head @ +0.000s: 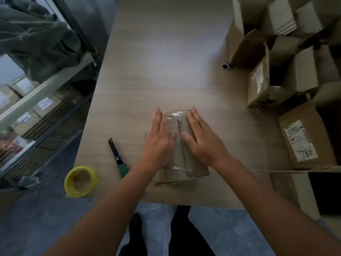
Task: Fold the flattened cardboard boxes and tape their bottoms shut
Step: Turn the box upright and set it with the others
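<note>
Near the worktop's [166,52] front edge a yellow tape roll [81,181] and a green-handled knife [118,157] lie left of the taped box [181,145], on which the left hand [159,141] and right hand [202,141] press flat, fingers straight, either side of the seam, with stacked boxes [276,61] beyond.

A green-handled knife [117,157] lies on the wooden table [166,61] (blade pointing away), with a wire shelf rack [42,88] and dark cloth [36,43] at left.
</note>
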Demonstrator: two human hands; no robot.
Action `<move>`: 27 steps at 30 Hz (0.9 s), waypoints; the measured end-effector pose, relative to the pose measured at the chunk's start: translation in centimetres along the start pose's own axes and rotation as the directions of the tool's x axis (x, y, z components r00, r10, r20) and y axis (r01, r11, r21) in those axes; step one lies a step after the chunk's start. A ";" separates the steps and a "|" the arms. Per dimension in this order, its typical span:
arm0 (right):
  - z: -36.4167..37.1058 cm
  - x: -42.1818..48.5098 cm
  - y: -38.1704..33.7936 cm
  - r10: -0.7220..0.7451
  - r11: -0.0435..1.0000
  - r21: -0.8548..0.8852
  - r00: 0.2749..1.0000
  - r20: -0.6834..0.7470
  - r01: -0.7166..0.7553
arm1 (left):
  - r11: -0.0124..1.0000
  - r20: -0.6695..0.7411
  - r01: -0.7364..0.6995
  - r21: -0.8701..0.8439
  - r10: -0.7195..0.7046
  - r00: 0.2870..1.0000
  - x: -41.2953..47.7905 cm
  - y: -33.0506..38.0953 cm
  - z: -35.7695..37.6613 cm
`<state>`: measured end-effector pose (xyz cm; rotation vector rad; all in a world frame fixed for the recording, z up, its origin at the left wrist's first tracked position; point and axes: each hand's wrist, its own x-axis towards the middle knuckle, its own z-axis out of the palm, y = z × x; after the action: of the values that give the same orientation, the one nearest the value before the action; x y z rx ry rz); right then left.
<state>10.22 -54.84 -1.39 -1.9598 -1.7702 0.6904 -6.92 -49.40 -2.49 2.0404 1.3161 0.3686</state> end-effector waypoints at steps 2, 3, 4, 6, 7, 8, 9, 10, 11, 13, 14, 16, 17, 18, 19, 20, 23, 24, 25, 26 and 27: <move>0.5 0.2 0.4 -0.012 0.993 0.118 0.999 0.043 0.007 | 0.985 0.027 0.064 -0.161 -0.060 0.998 0.1 -0.5 0.1; 0.7 0.4 0.6 -0.016 0.984 0.179 0.999 0.046 0.007 | 0.971 0.040 0.093 -0.220 -0.086 0.995 0.2 -0.6 0.0; 0.9 0.5 0.7 -0.016 0.975 0.221 0.999 0.043 0.007 | 0.959 0.049 0.116 -0.259 -0.107 0.993 0.3 -0.4 -0.3; 1.1 0.6 0.9 -0.008 0.973 0.232 0.999 0.043 -0.003 | 0.942 0.036 0.159 -0.296 -0.155 0.987 -0.3 0.6 -1.2; 1.2 0.6 0.8 -0.003 0.977 0.214 0.999 0.045 -0.007 | 0.938 0.007 0.184 -0.295 -0.190 0.982 -1.3 1.4 -1.6; 1.3 0.5 0.7 0.001 0.981 0.195 0.999 0.043 -0.009 | 0.941 -0.030 0.194 -0.276 -0.210 0.977 -2.6 2.2 -1.9; 1.4 0.4 0.7 0.002 0.983 0.181 0.999 0.037 -0.008 | 0.956 -0.064 0.183 -0.228 -0.202 0.977 -4.2 3.1 -2.0; 1.5 0.5 0.6 -0.001 0.985 0.172 0.999 0.032 -0.005 | 0.974 -0.075 0.166 -0.155 -0.179 0.981 -5.8 3.7 -1.9; 1.5 0.5 0.6 -0.002 0.985 0.170 1.000 0.029 -0.003 | 0.986 -0.069 0.148 -0.075 -0.153 0.986 -7.3 4.0 -1.4; 1.4 0.4 0.4 0.007 0.983 0.183 1.000 0.010 -0.008 | 0.990 -0.047 0.144 -0.005 -0.144 0.988 -9.3 3.4 0.3; 1.3 0.2 0.3 0.014 0.983 0.185 1.000 -0.023 -0.009 | 0.988 -0.043 0.153 -0.033 -0.154 0.987 -9.7 2.8 1.1; 0.9 -0.8 0.2 -0.004 0.987 0.160 0.989 -0.151 0.029 | 0.970 -0.051 0.165 -0.178 -0.176 0.983 -9.5 1.4 2.1; 0.7 -1.7 0.2 -0.026 0.987 0.152 0.980 -0.197 0.057 | 0.951 -0.056 0.166 -0.262 -0.186 0.981 -9.4 0.9 2.4; 0.6 -2.7 0.3 -0.037 0.983 0.168 0.977 -0.211 0.074 | 0.920 -0.054 0.175 -0.350 -0.206 0.977 -9.3 0.5 2.6; 0.9 -4.0 0.3 -0.025 0.974 0.215 0.981 -0.194 0.068 | 0.878 -0.039 0.190 -0.439 -0.230 0.972 -9.2 0.3 2.8; 1.4 -5.3 0.2 0.008 0.958 0.283 0.988 -0.155 0.036 | 0.822 -0.006 0.205 -0.532 -0.246 0.969 -9.1 0.3 2.9; 3.8 -7.9 -0.8 0.152 0.851 0.515 0.987 -0.057 -0.101 | 0.663 0.094 0.257 -0.703 -0.271 0.958 -9.2 0.6 2.8; 4.5 -8.0 -1.2 0.210 0.799 0.588 0.975 -0.071 -0.129 | 0.633 0.104 0.262 -0.728 -0.277 0.955 -9.1 0.5 2.8; 5.1 -7.9 -1.3 0.271 0.738 0.659 0.959 -0.087 -0.149 | 0.595 0.116 0.267 -0.758 -0.280 0.953 -9.0 0.5 2.8; 5.4 -7.5 -1.3 0.320 0.675 0.720 0.943 -0.091 -0.159 | 0.558 0.122 0.267 -0.785 -0.283 0.951 -8.8 0.4 2.9; 5.7 -7.1 -0.9 0.346 0.623 0.764 0.935 -0.078 -0.167 | 0.532 0.128 0.267 -0.803 -0.284 0.950 -8.7 0.3 3.0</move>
<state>5.53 -61.99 -4.68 -1.5995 -0.8278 1.0478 -8.95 -58.29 -3.53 1.0154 1.1343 0.6961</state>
